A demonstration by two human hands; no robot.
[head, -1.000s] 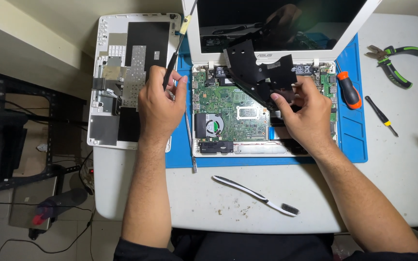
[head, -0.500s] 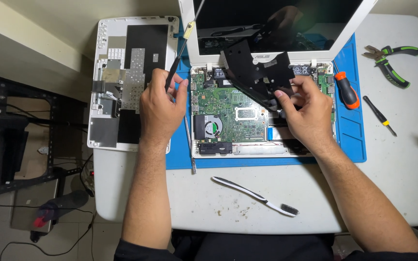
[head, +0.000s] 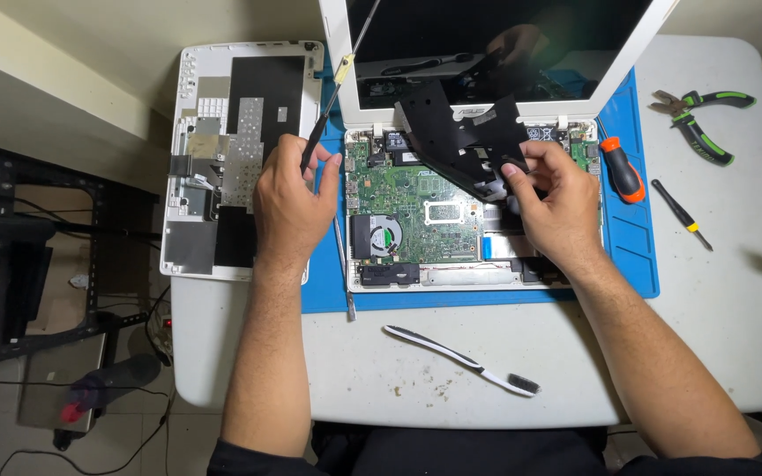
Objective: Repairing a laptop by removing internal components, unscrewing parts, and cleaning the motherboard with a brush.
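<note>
An opened white laptop [head: 438,280] lies on a blue mat, its green circuit board [head: 416,198] and small fan exposed, its dark screen tilted up at the back. My right hand [head: 553,198] grips a flat black sheet-like part [head: 460,132] and holds it tilted above the board. My left hand [head: 293,198] rests at the laptop's left edge, closed on a long thin screwdriver [head: 332,101] with a black shaft and a yellow band, which points up and away.
The laptop's removed white keyboard cover [head: 240,154] lies upside down at the left. An orange-handled screwdriver [head: 621,167], a small black screwdriver [head: 681,214] and green-handled pliers [head: 698,119] lie at the right. A black-and-white toothbrush [head: 460,357] lies near the table's front edge. A metal rod [head: 346,273] rests on the blue mat [head: 632,238].
My right hand has lifted and shifted the black part slightly toward the screen. My left hand and its screwdriver have barely moved.
</note>
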